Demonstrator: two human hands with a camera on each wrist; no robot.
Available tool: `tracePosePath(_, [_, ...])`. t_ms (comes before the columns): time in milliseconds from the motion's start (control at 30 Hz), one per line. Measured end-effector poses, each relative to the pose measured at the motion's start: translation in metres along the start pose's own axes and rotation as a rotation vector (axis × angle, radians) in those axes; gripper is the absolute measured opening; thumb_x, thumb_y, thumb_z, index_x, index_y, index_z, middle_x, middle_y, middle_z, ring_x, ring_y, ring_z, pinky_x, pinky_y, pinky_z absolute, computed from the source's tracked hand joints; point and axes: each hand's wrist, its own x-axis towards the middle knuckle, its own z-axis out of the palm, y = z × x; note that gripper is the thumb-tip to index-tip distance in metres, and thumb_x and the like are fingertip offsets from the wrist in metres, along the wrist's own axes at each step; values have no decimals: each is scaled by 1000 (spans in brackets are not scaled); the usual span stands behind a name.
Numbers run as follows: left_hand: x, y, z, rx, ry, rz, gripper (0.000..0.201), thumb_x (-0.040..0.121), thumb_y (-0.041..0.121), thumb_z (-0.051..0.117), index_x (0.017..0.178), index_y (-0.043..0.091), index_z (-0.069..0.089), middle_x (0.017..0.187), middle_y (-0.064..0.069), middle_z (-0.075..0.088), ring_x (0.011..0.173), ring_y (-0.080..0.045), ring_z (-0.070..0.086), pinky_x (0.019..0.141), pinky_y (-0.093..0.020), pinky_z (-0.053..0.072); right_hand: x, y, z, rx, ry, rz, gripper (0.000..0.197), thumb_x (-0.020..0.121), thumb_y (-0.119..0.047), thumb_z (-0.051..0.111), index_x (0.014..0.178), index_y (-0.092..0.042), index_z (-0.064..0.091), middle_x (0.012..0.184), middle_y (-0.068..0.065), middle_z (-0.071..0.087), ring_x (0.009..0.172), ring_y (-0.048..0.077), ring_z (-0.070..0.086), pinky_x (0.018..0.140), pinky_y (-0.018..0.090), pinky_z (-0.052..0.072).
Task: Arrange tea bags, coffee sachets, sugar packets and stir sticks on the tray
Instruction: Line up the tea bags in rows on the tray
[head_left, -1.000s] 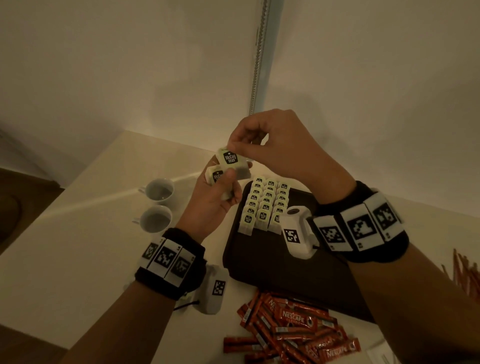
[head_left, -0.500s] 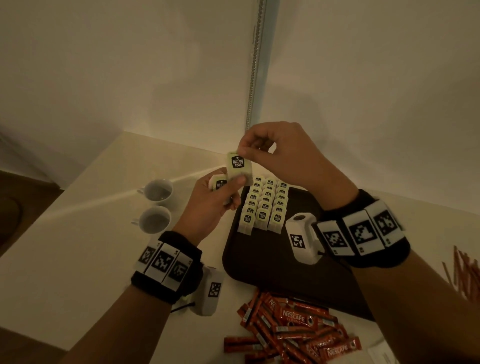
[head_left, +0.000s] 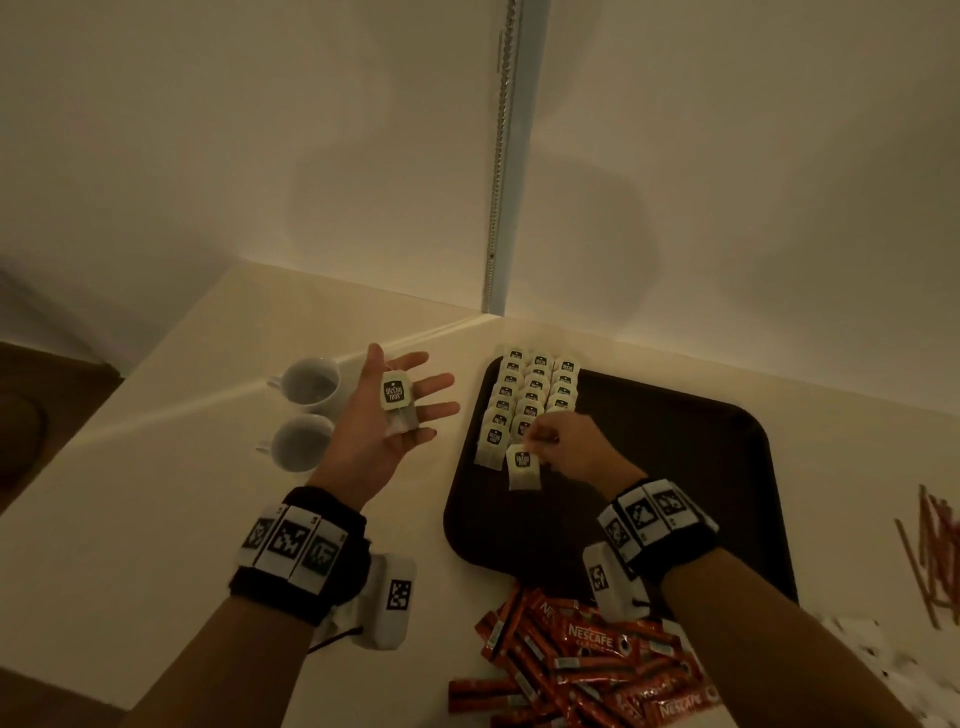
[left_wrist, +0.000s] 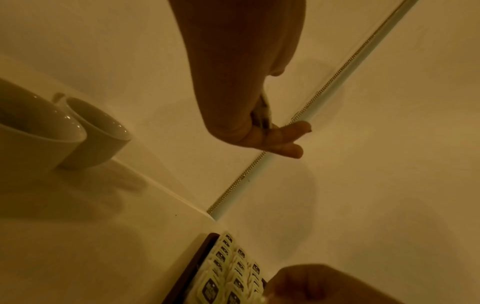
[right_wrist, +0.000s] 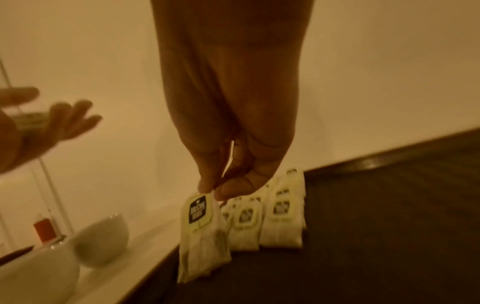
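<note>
A dark tray (head_left: 675, 467) lies on the counter with three rows of pale tea bags (head_left: 535, 395) at its far left corner. My right hand (head_left: 540, 449) pinches one tea bag (head_left: 522, 467) by its top corner, low over the tray at the near end of the middle row; the right wrist view shows that tea bag (right_wrist: 202, 232) hanging from thumb and finger (right_wrist: 207, 183). Left of the tray, my left hand (head_left: 400, 410) is held palm up with fingers spread and another tea bag (head_left: 397, 400) lying loose on it.
Two white cups (head_left: 306, 410) stand left of the left hand. Red Nescafe sachets (head_left: 582, 660) are heaped in front of the tray. Brown stir sticks (head_left: 935, 551) lie at the right edge, white packets (head_left: 872, 654) near them. A wall corner rises just behind the tray.
The right hand has pulled one tea bag away from the left hand and lowered it to the tray. The left hand has opened flat and moved left, one bag left on its palm.
</note>
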Motion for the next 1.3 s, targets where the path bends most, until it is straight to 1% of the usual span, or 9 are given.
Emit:
tracePosePath(400, [11,-5,-7,-88,-17,-30,76,89,70,10,119,17,56,103,-15,72,77,-27,72,46,-23,52,39,28,30,78,241,166,4,88,-9,61,88,-7,64,98,11,67,94,22,63,83,30,53])
tracePosePath(533, [12,-6,-7,-87,-41,-48,83,87,72,5,123,16,55,101,-18,72,76,-29,71,47,-24,53,39,20,26,79,291,154,14,87,-17,64,97,-8,61,99,7,64,92,21,62,81,31,53])
tracePosePath(667, [14,-9,-4,-39,-87,-64,89,84,75,3,128,14,51,97,-21,71,72,-30,71,46,-24,52,18,-41,3,301,451,-223,12,89,-23,62,97,-13,64,93,0,57,83,5,54,70,18,43])
tracePosePath(800, [7,-5,13,24,-181,17,90,81,75,3,124,16,55,91,-12,73,70,-27,71,47,-24,52,-12,-103,-20,235,271,-592,11,82,-24,71,93,-23,68,91,-7,53,88,1,50,78,11,38])
tracePosePath(900, [5,-2,21,75,-228,101,71,78,70,24,118,22,57,90,0,74,74,-19,71,51,-25,53,-18,-123,-33,128,263,-647,7,82,-18,70,88,-14,71,84,-7,55,82,-6,50,74,9,36])
tracePosePath(967, [4,-3,22,174,-226,213,40,83,52,57,111,23,61,97,3,73,87,-17,70,62,-24,54,-24,-130,-46,94,249,-652,3,83,-12,67,85,-12,70,74,-12,58,73,-10,51,70,5,36])
tracePosePath(1033, [3,-5,18,243,-191,333,23,77,29,73,99,26,68,96,4,73,90,-15,69,69,-22,53,-31,-138,-60,62,262,-655,5,84,-19,68,87,-16,70,70,-15,61,68,-6,52,70,7,35])
tracePosePath(1167, [-3,-2,21,213,-178,406,15,70,30,72,85,33,76,87,5,74,78,-11,70,68,-20,51,-41,-153,-80,48,307,-686,5,85,-20,67,86,-19,72,75,-11,67,69,-5,55,69,9,38])
tracePosePath(1300, [-7,1,33,183,-210,425,19,76,15,72,82,32,76,84,4,75,73,-9,69,65,-17,50,-48,-161,-91,6,281,-691,7,86,-19,66,85,-17,73,75,-13,65,67,-8,54,67,8,40])
